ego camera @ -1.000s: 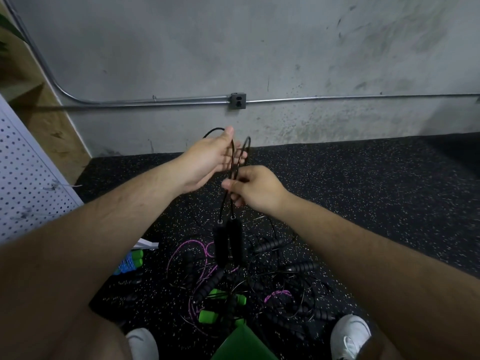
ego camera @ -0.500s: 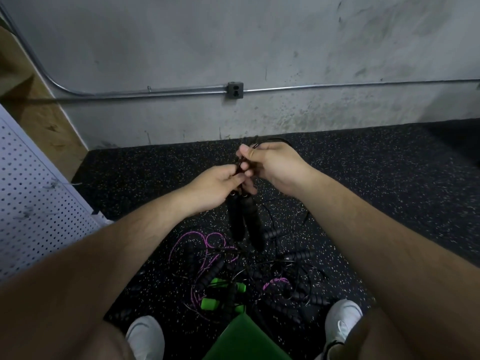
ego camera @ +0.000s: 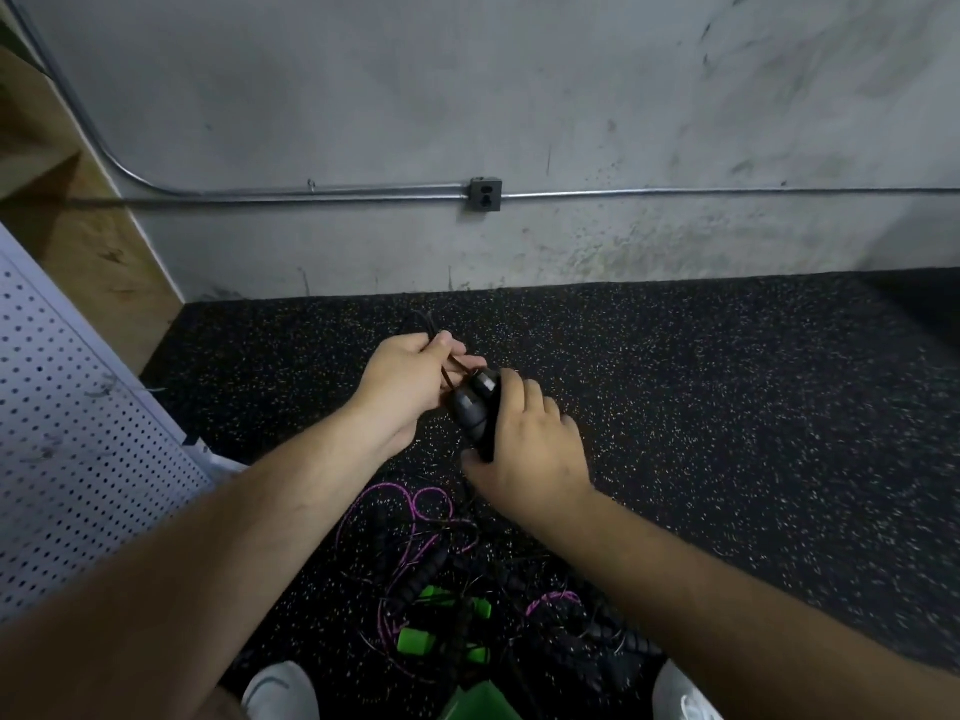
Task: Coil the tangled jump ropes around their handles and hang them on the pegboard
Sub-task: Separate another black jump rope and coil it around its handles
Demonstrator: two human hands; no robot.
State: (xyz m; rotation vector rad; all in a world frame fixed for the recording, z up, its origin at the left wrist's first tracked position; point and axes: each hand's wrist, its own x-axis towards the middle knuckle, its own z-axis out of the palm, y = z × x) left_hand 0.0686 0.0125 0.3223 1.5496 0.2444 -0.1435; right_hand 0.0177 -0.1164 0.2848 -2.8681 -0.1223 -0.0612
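Two black handles (ego camera: 470,407) gripped together in right hand (ego camera: 535,454), their looped cord (ego camera: 448,367) pinched by left hand (ego camera: 410,387).

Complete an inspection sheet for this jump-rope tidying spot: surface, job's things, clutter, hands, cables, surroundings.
Surface: speckled black rubber floor.
Job's things: two black handles held together; tangled ropes piled on the floor; white pegboard at left.
Clutter: green object at bottom edge.
Hands: left hand pinches the black cord; right hand grips the handles.
Cables: metal conduit runs to an outlet box.
Surroundings: concrete wall, wooden panel, white shoes.
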